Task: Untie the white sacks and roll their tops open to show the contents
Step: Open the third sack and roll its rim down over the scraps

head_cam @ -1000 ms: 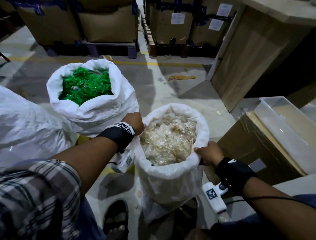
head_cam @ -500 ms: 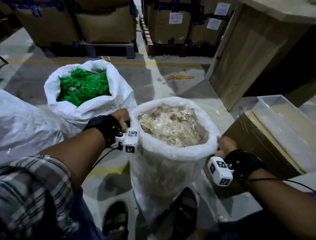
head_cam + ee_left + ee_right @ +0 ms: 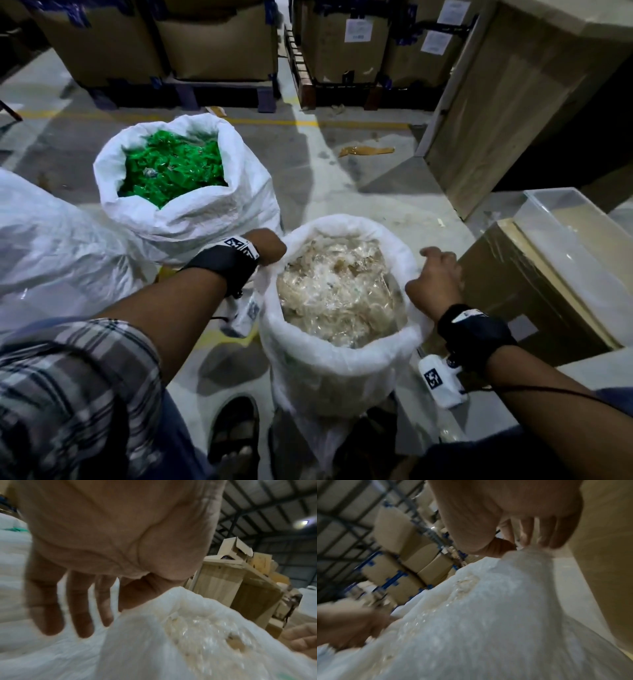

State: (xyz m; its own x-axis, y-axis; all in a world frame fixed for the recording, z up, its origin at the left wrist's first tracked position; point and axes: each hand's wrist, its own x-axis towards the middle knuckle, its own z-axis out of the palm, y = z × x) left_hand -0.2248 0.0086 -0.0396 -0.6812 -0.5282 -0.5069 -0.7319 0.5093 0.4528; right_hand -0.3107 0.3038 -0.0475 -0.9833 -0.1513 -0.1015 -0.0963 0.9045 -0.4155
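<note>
Head view with both wrist views. Half a second earlier both hands were low on the outer sides of the near white woven plastic sack (image 3: 342, 373), pressing its rolled rim downward; they have since come back up to the top of the rim. The left hand (image 3: 269, 247) sits at the left edge with its fingers (image 3: 80, 608) hanging fairly straight outside the fabric and the thumb against the fold, closed on nothing. The right hand (image 3: 433, 277) is at the right edge, its fingers (image 3: 527, 534) curled and pinching a raised peak of the sack's fabric. The rim now forms a thick cuff around a wide mouth, so this sack reads as untied and nearly rolled; the renewed hold suggests one more turn or a final tidying.

The near sack stands on the grey concrete floor (image 3: 342, 171) just in front of the person's feet and holds pale, translucent yellowish plastic scraps (image 3: 335, 294), filled close to the cuff. The farther white woven sack (image 3: 191, 222), just beside it, is already rolled open on bright green plastic pieces (image 3: 171, 171). A third white sack (image 3: 51, 246) lies at the left, its top out of view. At the right, a clear plastic bin (image 3: 582, 246) rests on a brown cardboard box (image 3: 513, 291)
</note>
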